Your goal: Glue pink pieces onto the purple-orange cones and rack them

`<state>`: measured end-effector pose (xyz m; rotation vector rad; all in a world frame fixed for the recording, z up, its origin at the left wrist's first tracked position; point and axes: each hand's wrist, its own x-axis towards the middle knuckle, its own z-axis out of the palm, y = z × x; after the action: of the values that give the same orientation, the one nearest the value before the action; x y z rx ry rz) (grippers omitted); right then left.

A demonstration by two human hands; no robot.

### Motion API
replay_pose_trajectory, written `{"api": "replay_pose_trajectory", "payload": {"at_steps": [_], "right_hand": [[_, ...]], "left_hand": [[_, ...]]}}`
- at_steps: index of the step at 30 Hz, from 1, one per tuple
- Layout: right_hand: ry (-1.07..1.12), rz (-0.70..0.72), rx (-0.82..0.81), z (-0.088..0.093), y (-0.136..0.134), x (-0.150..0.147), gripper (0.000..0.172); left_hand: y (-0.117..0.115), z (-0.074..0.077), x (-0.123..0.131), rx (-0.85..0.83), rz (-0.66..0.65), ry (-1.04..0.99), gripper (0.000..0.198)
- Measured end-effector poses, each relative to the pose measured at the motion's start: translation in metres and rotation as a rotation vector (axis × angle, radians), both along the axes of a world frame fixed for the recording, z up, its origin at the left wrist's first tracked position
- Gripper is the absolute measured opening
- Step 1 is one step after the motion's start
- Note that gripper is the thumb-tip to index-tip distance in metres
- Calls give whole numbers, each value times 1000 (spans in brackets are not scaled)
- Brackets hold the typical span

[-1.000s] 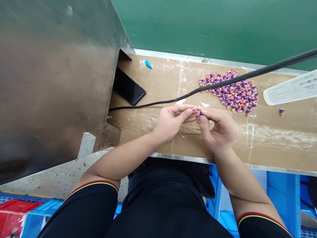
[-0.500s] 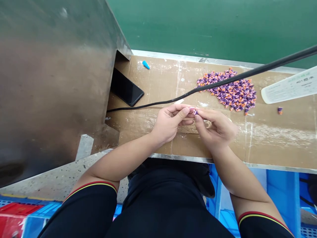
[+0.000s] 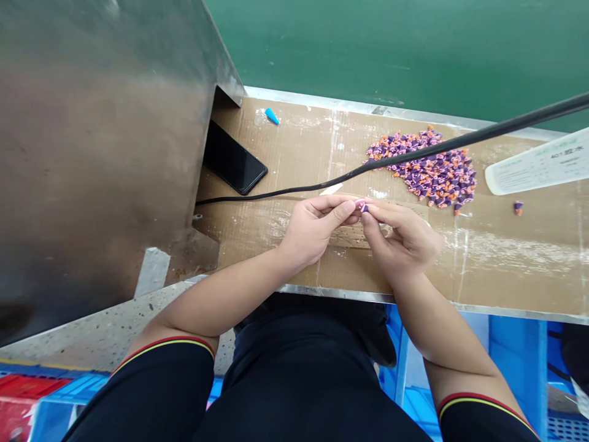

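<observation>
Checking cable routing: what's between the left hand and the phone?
Head view: a black cable crosses the cardboard between the left hand and the phone.

Your left hand (image 3: 317, 230): one, curled, thumb uppermost, held just beyond the metal front edge of the bench (image 3: 335, 293). Your right hand (image 3: 400, 239): one, also beyond that edge, fingers (image 3: 381, 215) bent inward. Fingertips (image 3: 352, 207) of both hands: meeting in a close pinch. Your left forearm (image 3: 221, 301): bare, slanting across the edge from lower left. Your right forearm (image 3: 442, 325): bare, crossing the edge from lower right.
</observation>
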<state>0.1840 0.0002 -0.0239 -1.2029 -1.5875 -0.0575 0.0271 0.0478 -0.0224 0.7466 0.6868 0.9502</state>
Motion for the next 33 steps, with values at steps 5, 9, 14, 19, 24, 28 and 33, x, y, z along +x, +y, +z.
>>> {"api": "replay_pose_trajectory", "payload": {"at_steps": [5, 9, 14, 19, 24, 28, 33], "right_hand": [[-3, -6, 39, -1, 1, -1, 17], [-79, -74, 80, -1, 1, -2, 17], [-70, -56, 111, 2, 0, -4, 25], [-71, -61, 114, 2, -1, -5, 30], [-46, -22, 118, 3, 0, -4, 34], [-56, -8, 113, 4, 0, -1, 32], [-72, -1, 99, 2, 0, 4, 31]], "left_hand": [[-1, 3, 0, 35, 3, -7, 33], [-4, 2, 1, 75, 25, 19, 32], [-6, -1, 2, 140, 38, 39, 29], [-6, 3, 1, 211, 64, 117, 30], [-8, 9, 0, 262, 65, 145, 21], [-8, 9, -2, 317, 63, 149, 13], [-8, 6, -4, 338, 40, 142, 19]]}}
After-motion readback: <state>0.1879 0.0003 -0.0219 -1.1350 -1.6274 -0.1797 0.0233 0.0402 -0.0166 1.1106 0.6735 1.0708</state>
